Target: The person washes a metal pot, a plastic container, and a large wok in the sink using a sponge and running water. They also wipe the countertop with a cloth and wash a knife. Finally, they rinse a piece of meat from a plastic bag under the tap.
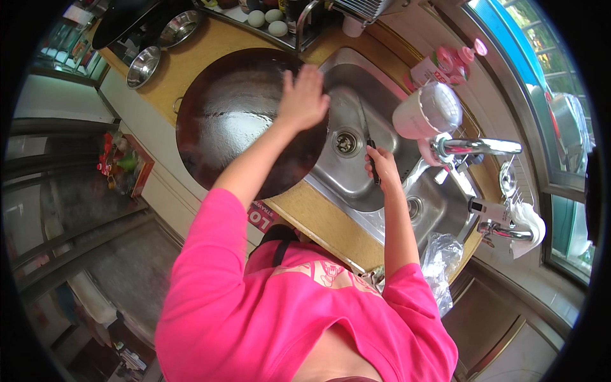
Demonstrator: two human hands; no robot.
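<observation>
A large dark metal wok (pixel 224 110) with a wet, shiny surface stands on the counter beside the sink. My left hand (pixel 305 100) is over its right part, fingers extended and holding nothing; I cannot tell whether it touches the metal. The black handle of a kitchen knife (pixel 373 143) is in the grip of my right hand (pixel 383 167). Its thin blade extends away from me over the larger steel sink basin (pixel 351 184). Below the blade, pale scraps lie in the drain strainer (pixel 347 142).
A faucet (pixel 477 146) with a white filter housing (pixel 427 110) rises at the right. Pink bottles (pixel 451 64) line the sill. Two steel bowls (pixel 144 68) sit at the back left. Several pale eggs (pixel 278 28) rest on a rack. A plastic bag (pixel 439 262) hangs by the smaller basin.
</observation>
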